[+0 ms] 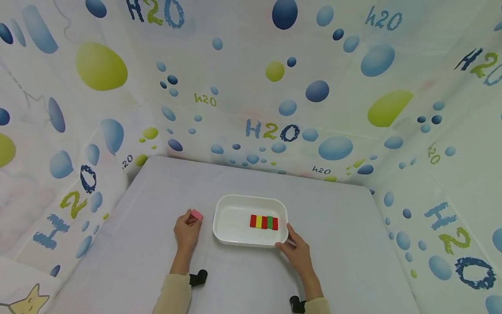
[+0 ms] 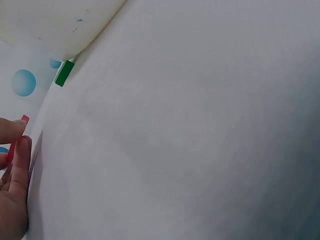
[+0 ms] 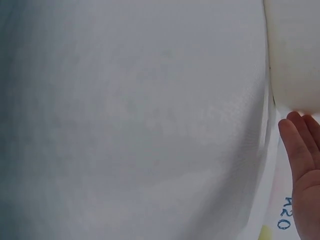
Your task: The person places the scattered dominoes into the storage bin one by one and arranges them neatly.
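In the head view my left hand (image 1: 187, 231) pinches a small pink block (image 1: 197, 214) between thumb and fingers, left of a white tray (image 1: 233, 241). The left wrist view shows the same block (image 2: 25, 119) edge-on in the fingertips. My right hand (image 1: 296, 253) holds the tray's near right corner, thumb at the front rim and fingers along the right side. Its fingers (image 3: 299, 142) look nearly straight against the outer wall in the right wrist view. Inside the tray, a row of touching blocks (image 1: 264, 222) runs red, yellow, red, green, red.
A green block (image 2: 64, 73) shows beside the tray's outer wall in the left wrist view; I cannot make it out in the head view. A white cloth covers the table (image 1: 353, 261). Patterned sheets (image 1: 243, 78) hang behind and at both sides.
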The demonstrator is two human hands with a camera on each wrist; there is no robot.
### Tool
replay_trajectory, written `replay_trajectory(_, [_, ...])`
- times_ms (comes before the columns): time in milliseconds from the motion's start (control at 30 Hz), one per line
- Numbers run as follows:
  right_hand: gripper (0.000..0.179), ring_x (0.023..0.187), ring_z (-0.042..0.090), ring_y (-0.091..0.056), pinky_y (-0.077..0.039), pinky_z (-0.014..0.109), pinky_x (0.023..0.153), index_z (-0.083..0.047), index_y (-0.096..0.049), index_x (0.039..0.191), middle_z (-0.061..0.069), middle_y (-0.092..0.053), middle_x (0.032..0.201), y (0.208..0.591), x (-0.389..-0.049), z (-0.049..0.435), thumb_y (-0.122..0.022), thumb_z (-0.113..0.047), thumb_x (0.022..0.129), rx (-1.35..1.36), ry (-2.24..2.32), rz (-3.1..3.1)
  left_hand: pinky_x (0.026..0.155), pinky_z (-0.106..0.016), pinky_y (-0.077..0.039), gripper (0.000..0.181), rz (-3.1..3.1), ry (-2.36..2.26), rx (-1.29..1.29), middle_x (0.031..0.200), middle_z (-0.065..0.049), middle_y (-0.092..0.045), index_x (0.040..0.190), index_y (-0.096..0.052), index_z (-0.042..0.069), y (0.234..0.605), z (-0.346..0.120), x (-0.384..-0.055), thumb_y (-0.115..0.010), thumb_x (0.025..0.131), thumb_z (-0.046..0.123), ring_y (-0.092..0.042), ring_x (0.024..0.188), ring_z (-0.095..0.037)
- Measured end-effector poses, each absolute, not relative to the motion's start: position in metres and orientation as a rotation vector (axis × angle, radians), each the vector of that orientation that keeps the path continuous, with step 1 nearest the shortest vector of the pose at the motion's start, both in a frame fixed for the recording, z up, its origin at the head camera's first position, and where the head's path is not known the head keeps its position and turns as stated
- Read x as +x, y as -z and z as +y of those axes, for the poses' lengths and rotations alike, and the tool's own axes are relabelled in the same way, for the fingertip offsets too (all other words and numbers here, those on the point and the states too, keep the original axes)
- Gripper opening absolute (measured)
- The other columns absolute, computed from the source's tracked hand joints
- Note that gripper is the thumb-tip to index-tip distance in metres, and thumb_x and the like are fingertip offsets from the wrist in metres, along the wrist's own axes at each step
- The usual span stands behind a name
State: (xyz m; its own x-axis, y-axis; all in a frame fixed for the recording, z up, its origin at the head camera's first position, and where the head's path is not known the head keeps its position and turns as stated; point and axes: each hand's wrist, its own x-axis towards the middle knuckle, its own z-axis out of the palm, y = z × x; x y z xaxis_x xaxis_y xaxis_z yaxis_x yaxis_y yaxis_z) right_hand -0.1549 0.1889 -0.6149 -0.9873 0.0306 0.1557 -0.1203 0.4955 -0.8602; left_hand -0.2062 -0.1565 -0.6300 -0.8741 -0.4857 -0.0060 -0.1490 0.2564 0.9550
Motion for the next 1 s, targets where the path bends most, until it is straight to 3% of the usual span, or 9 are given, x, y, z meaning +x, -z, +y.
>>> replay_trajectory(300, [0.078,0.121,0.034,-0.060,-0.053,0.037,0.090,-0.008,-0.044,0.147,0.016,-0.055,0.141,0.611,-0.153,0.188,-0.080,-0.025,0.080,0.073,-1.546,-2.584,0.069,0.000,-0.040,0.061,-2.250,1.662,0.559,0.114,-0.025,-0.060,0.140,-0.047,-0.006,0.632,-0.163,-0.206,-0.070,0.084,0.000,-0.062,0.100,-0.028])
replay_trajectory(533, [0.078,0.119,0.033,-0.060,-0.053,0.037,0.090,-0.008,-0.044,0.147,0.016,-0.056,0.140,0.611,-0.153,0.189,-0.080,-0.026,0.080,0.069,-1.537,-2.588,0.071,0.000,-0.043,0.058,-2.145,1.730,0.555,0.110,-0.023,-0.062,0.137,-0.051,-0.004,0.618,-0.167,-0.211,-0.069,0.082,-0.006,-0.055,0.084,0.004])
replay_trajectory(633, [0.079,0.120,0.032,-0.060,-0.053,0.036,0.090,-0.009,-0.044,0.147,0.015,-0.055,0.141,0.610,-0.153,0.189,-0.080,-0.027,0.080,0.066,-1.544,-2.591,0.072,0.000,-0.043,0.056,-2.091,1.773,0.513,0.110,-0.024,-0.061,0.136,-0.052,-0.005,0.608,-0.168,-0.213,-0.068,0.083,-0.008,-0.052,0.079,0.012])
replay_trajectory(1000, [0.078,0.119,0.034,-0.061,-0.053,0.036,0.089,-0.009,-0.044,0.147,0.016,-0.056,0.140,0.611,-0.153,0.189,-0.080,-0.026,0.080,0.074,-1.516,-2.593,0.074,-0.002,-0.043,0.058,-2.174,1.797,0.354,0.113,-0.019,-0.058,0.141,-0.049,0.002,0.565,-0.162,-0.217,-0.069,0.087,-0.001,-0.052,0.085,0.008])
